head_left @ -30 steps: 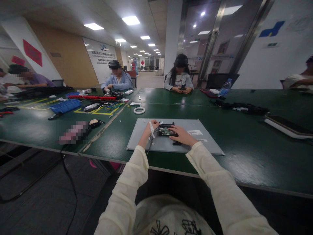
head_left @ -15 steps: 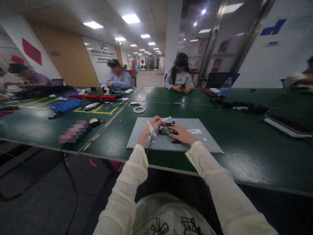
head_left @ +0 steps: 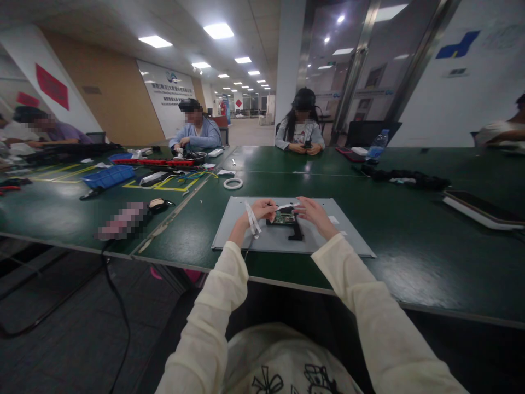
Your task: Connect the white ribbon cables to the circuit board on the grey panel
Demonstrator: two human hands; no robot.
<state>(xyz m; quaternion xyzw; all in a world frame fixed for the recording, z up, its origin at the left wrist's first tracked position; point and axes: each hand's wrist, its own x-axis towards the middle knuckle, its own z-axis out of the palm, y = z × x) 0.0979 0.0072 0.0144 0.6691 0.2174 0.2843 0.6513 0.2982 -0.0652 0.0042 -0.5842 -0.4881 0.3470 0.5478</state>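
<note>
Between my two hands a short strip of white tape (head_left: 288,206) is stretched, one end in each hand's fingers. My left hand (head_left: 261,212) pinches the left end; more white strips (head_left: 253,220) hang from its wrist. My right hand (head_left: 314,215) has its thumb and fingertips closed at the right end. Below the tape lies a green circuit board (head_left: 285,218) in a black frame (head_left: 296,232), partly hidden by my hands. The frame rests on a grey flat panel (head_left: 233,230), and a thin cable runs off toward the panel's near edge.
A white tape roll (head_left: 233,184) lies beyond the panel on the green table (head_left: 184,219). To the left are a blue tray (head_left: 109,176) and a red power strip (head_left: 153,162). A black-topped device (head_left: 484,208) lies right. Two people sit across the table.
My right hand has lifted off the board and moved up to the tape's free end. The strip, which stuck out from my left hand, now spans both hands.
</note>
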